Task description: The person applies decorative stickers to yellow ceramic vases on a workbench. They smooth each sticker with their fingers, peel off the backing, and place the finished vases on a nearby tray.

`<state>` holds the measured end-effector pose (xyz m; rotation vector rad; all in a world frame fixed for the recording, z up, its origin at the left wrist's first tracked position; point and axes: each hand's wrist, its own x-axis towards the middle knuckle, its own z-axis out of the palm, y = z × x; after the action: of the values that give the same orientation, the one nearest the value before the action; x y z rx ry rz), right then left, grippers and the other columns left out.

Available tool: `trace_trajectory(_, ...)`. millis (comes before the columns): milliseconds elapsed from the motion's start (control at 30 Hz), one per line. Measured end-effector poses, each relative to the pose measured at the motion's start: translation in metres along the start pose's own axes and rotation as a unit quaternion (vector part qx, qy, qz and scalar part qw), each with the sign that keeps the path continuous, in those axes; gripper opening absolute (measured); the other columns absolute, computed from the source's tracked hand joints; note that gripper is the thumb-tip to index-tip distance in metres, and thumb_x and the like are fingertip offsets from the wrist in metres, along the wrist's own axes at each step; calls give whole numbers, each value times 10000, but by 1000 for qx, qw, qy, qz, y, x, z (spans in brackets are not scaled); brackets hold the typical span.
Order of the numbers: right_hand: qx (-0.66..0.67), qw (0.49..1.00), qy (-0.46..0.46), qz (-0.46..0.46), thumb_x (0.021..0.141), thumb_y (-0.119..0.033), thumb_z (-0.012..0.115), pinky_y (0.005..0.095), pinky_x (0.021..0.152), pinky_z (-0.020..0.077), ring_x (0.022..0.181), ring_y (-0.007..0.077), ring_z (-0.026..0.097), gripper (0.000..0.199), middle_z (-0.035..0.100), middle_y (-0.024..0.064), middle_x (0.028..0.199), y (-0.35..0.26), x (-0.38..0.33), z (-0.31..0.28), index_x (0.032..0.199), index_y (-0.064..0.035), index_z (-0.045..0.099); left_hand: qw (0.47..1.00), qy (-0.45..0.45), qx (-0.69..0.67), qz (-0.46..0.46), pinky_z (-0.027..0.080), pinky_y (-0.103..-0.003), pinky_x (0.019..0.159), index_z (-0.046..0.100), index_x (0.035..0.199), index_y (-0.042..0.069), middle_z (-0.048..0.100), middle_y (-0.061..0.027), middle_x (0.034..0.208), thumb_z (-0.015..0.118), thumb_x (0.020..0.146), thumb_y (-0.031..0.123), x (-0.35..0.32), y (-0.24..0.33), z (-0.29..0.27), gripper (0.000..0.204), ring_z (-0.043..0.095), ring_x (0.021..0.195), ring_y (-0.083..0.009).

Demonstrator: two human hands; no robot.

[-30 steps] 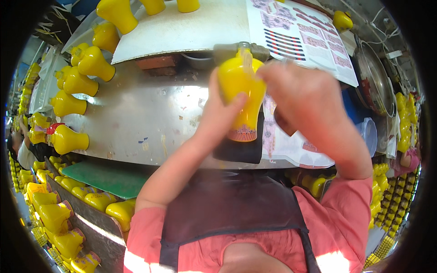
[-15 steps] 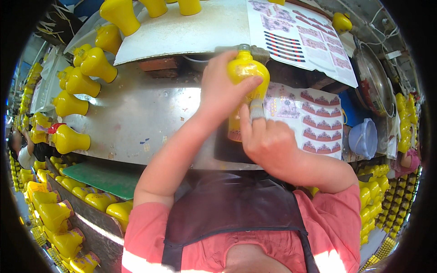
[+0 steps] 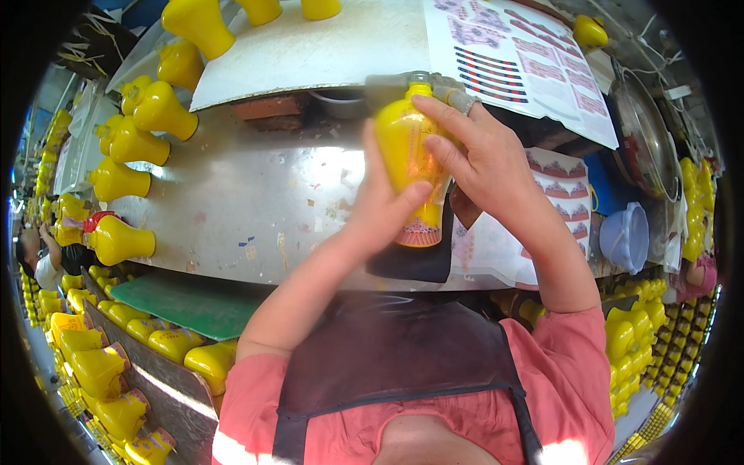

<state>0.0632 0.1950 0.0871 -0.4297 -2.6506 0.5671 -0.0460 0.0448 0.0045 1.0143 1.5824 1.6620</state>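
Observation:
A yellow vase-shaped bottle [image 3: 397, 147] lies on a dark pad [image 3: 422, 263], its neck pointing away from me. On its side is a printed decal, and a patterned band circles its base. My left hand [image 3: 384, 205] grips the bottle's left side, thumb across the lower body. From the right, my right hand [image 3: 492, 155] presses its fingers on the shoulder and upper body over the decal. A brown flat piece [image 3: 465, 208] shows under my right palm; I cannot tell whether it is held. Beside the neck lies a grey, rounded thing [image 3: 457, 99].
Decal sheets [image 3: 570, 186] lie right of the bottle, with another sheet [image 3: 535, 77] beyond. Several yellow bottles [image 3: 124, 240] stand along the left of the metal table [image 3: 256, 194]. A blue bucket [image 3: 625, 236] and a large metal pan [image 3: 647, 139] are at the right. Another person is far left.
My right hand has moved up from beside the lower bottle to its shoulder, and the brush no longer shows. My left hand has slid down from the neck to the bottle's left side.

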Motion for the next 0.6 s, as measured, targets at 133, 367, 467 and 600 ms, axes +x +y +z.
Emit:
trace_trajectory(133, -5, 1000, -13, 1, 968, -313, 612, 475, 708, 548, 807, 404, 662, 409, 590, 166, 948, 0, 3, 3, 1375, -276, 616, 1000, -5, -14, 11, 392, -422, 1155, -111, 1603, -15, 368, -254, 1547, 715, 898, 290, -1, -3, 1, 1127, 453, 1407, -353)
trace_trajectory(367, 100, 992, 53, 51, 979, -357, 593, 416, 788, 551, 796, 379, 662, 531, 639, 217, 1112, 3, -9, 1, 1471, -166, 534, 995, -3, -97, 31, 299, -435, 1209, -81, 1613, 0, 247, -244, 1606, 649, 965, 501, -5, -16, -8, 1097, 332, 1484, -336)
trace_trajectory(467, 175, 973, 2, 148, 931, -387, 664, 370, 836, 540, 826, 287, 688, 767, 601, 249, 1287, 0, -34, 8, 1569, -73, 378, 995, 6, -96, 35, 301, -457, 1207, -12, 1627, 20, 235, -232, 1612, 607, 1001, 454, -10, -20, -15, 981, 343, 1471, -335)
trace_trajectory(600, 283, 942, -4, 182, 911, -276, 697, 294, 801, 534, 830, 149, 643, 897, 458, 216, 1524, 7, -56, 32, 1639, -71, 215, 1000, 15, -11, 22, 348, -423, 1171, 80, 1639, 71, 293, -179, 1590, 585, 1018, 360, -13, -27, -13, 851, 402, 1410, -295)
